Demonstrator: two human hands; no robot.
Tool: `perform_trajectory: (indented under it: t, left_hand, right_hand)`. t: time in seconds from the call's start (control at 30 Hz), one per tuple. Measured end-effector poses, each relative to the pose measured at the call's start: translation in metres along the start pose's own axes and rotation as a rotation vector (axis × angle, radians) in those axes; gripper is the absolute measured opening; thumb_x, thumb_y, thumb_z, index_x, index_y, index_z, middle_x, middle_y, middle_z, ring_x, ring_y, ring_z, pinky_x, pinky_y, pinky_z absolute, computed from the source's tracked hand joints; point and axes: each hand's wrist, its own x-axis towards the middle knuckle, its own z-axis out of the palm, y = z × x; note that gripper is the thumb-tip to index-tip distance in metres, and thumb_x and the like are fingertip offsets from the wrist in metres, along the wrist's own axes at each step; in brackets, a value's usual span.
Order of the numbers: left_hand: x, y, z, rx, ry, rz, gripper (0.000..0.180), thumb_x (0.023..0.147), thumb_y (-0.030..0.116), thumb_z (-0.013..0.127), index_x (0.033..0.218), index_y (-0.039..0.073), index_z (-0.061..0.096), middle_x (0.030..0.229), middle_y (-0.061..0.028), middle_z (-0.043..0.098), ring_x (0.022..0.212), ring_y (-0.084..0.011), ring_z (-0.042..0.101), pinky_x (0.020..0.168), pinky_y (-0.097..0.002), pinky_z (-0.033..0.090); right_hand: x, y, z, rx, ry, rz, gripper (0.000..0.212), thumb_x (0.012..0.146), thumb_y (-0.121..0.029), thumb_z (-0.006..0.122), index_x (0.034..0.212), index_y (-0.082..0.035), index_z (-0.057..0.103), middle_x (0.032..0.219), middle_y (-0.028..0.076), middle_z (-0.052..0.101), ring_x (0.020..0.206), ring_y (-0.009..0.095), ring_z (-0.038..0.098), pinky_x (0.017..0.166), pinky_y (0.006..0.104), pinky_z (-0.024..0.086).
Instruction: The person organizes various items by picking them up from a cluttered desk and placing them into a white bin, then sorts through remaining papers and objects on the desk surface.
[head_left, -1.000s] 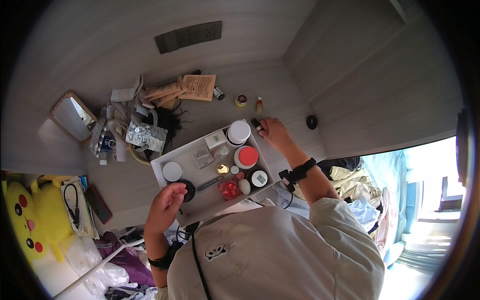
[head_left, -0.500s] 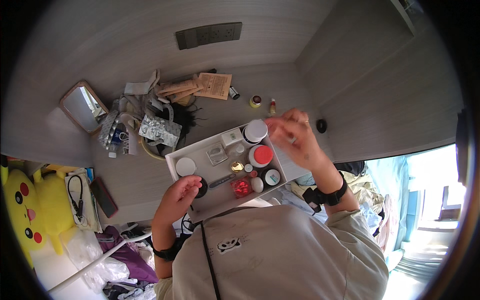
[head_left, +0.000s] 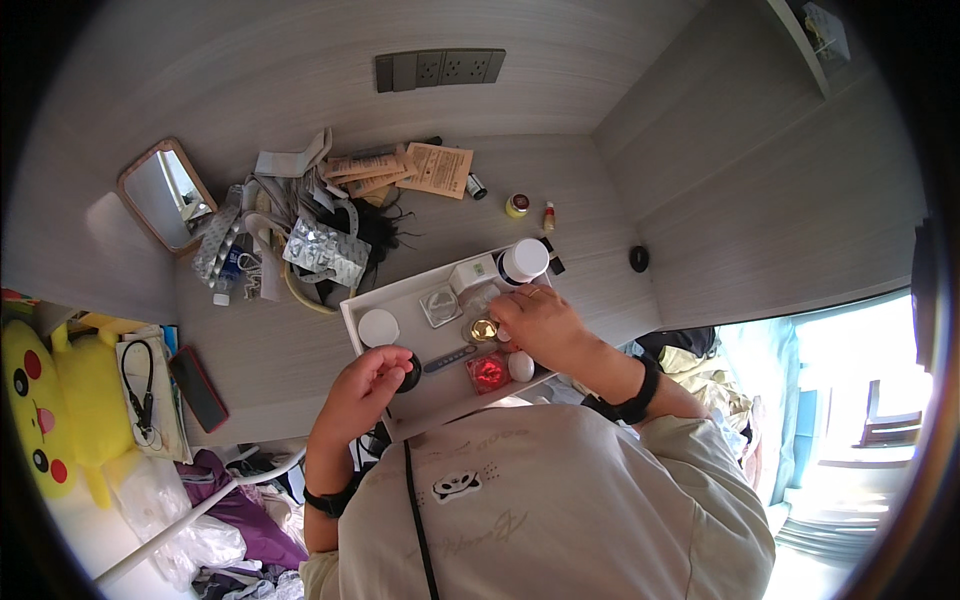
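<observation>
A white shallow box (head_left: pixel 400 318) stands on the desk close to my body, holding several jars and bottles. My right hand (head_left: pixel 545 325) reaches down into its right half with fingers bunched beside a gold-capped bottle (head_left: pixel 483 330); what they grip is hidden. At the box's left wall, my left hand (head_left: pixel 362 392) rests with fingers loosely bent and nothing visible in it, near a black round lid (head_left: pixel 411 373). Around them in the box are a white-lidded jar (head_left: pixel 525 259), a white round lid (head_left: pixel 378 328), a clear square case (head_left: pixel 440 307), a red faceted container (head_left: pixel 488 373) and a grey slim stick (head_left: pixel 449 360).
A small black item (head_left: pixel 553 254) lies beyond the box's right side. Farther back are a yellow jar (head_left: pixel 517 205), a tiny bottle (head_left: pixel 549 215) and brown paper packets (head_left: pixel 437 170). A cluttered heap with blister packs (head_left: pixel 325 252), a mirror (head_left: pixel 168 195) and a phone (head_left: pixel 198 389) occupy the left.
My right hand has moved from beyond the box's right edge down into the box. The black item now shows on the desk where that hand was. My left hand stays nearly still.
</observation>
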Motion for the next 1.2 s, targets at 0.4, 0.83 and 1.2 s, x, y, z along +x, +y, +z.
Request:
perform_trajectory:
  t: [0.4,0.83,1.2]
  left_hand:
    - [0.004,-0.002,0.000,0.075,-0.009,0.012,0.021,0.093,0.009,0.053,0.112,0.001,0.057,0.098,-0.0059,0.063,0.089,-0.0121,0.059,0.077,-0.0253,0.047]
    - [0.000,0.005,0.001,0.042,0.018,-0.039,0.022,0.095,0.012,0.050,0.115,0.002,0.054,0.102,-0.0044,0.061,0.091,-0.0102,0.057,0.078,-0.0241,0.046]
    - [0.005,0.011,0.008,0.044,0.090,-0.103,0.022,0.095,0.012,0.050,0.114,0.002,0.055,0.100,-0.0038,0.062,0.088,-0.0085,0.056,0.074,-0.0229,0.046]
  right_hand:
    - [-0.001,0.000,0.027,-0.293,-0.057,-0.058,0.017,0.075,-0.016,0.058,0.091,-0.013,0.063,0.091,-0.001,0.062,0.103,0.020,0.051,0.091,0.0322,0.037]
    - [-0.012,0.115,-0.002,0.102,0.234,0.398,0.011,0.080,-0.014,0.063,0.088,-0.007,0.064,0.088,0.008,0.064,0.088,0.031,0.060,0.079,0.0417,0.049]
    - [-0.001,0.169,0.089,0.225,0.067,0.648,0.046,0.081,-0.011,0.061,0.123,-0.008,0.045,0.104,0.017,0.060,0.097,0.034,0.059,0.084,0.0436,0.048]
